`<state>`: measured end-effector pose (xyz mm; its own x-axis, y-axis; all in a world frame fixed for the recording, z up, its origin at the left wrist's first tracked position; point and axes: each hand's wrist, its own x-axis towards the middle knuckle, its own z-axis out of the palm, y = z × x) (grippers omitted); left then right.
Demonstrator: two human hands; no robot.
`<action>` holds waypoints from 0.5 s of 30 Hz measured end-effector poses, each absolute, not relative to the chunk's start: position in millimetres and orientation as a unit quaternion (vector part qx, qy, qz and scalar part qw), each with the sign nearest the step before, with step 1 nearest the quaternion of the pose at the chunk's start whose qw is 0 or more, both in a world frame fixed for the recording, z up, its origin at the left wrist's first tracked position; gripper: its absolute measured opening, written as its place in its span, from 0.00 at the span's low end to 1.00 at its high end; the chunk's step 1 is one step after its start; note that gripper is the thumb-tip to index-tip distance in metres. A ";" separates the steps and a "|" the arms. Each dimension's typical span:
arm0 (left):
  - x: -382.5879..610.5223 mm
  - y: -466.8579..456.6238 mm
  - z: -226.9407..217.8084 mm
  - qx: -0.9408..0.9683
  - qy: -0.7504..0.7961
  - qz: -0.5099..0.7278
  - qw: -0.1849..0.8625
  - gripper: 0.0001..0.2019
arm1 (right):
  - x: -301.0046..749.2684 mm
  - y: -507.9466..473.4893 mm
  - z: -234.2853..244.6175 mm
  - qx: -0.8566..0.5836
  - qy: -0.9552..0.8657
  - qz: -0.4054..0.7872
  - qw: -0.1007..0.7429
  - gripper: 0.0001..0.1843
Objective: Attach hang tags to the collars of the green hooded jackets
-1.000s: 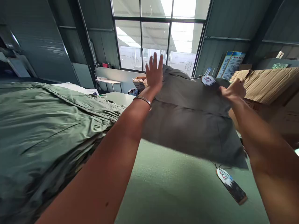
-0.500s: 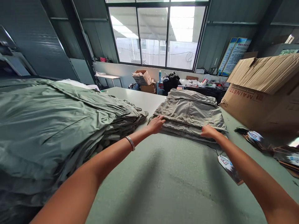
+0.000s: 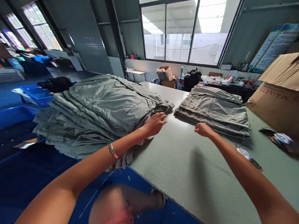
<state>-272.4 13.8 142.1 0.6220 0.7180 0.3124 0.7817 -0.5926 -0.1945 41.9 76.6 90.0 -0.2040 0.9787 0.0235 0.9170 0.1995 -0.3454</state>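
My left hand (image 3: 154, 123) hovers with fingers stretched out at the right edge of a tall pile of green garments (image 3: 98, 109) on the green table (image 3: 187, 168). It touches or nearly touches the pile's top layers. My right hand (image 3: 202, 129) is loosely curled with nothing visible in it, just in front of a smaller stack of folded grey-beige garments (image 3: 213, 109). A silver bangle (image 3: 112, 151) sits on my left wrist. A hang tag (image 3: 249, 157) on a string lies on the table by my right forearm.
A large cardboard box (image 3: 277, 99) stands at the right of the table, with a bundle of hang tags (image 3: 279, 140) in front of it. Blue crates (image 3: 21, 102) sit on the floor at left. Boxes and clutter line the wall under the window (image 3: 187, 31). My knee (image 3: 121, 205) shows below the table edge.
The grey garment I was holding up now lies on the folded stack. Both hands have come off that stack, the left moving over to the green pile. The view has swung left.
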 end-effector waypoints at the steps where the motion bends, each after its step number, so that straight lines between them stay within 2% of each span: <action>1: -283.4 4.9 147.1 -0.866 -0.456 -0.127 0.160 0.16 | 26.3 68.8 84.2 -0.614 -0.770 0.137 0.110 0.03; 4: -312.2 -9.1 161.7 -0.772 -0.576 -0.188 0.190 0.12 | -11.8 46.0 70.0 -0.596 -0.782 0.157 0.090 0.04; 8: -334.2 -6.2 173.4 -0.676 -0.694 -0.175 0.175 0.12 | -38.7 25.7 66.2 -0.574 -0.793 0.183 0.086 0.06; 11: -337.8 -1.4 176.7 -0.666 -0.714 -0.169 0.131 0.09 | -46.5 18.9 70.8 -0.564 -0.793 0.208 0.099 0.06; 15: -334.7 -9.2 184.8 -0.669 -0.706 -0.207 0.102 0.12 | -51.5 14.1 75.2 -0.558 -0.775 0.266 0.130 0.03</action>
<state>-334.7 -9.2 184.8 -0.0836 0.9030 0.4214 0.9876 0.0187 0.1559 -51.5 14.1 75.2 -0.3428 0.9345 -0.0957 0.7967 0.2353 -0.5566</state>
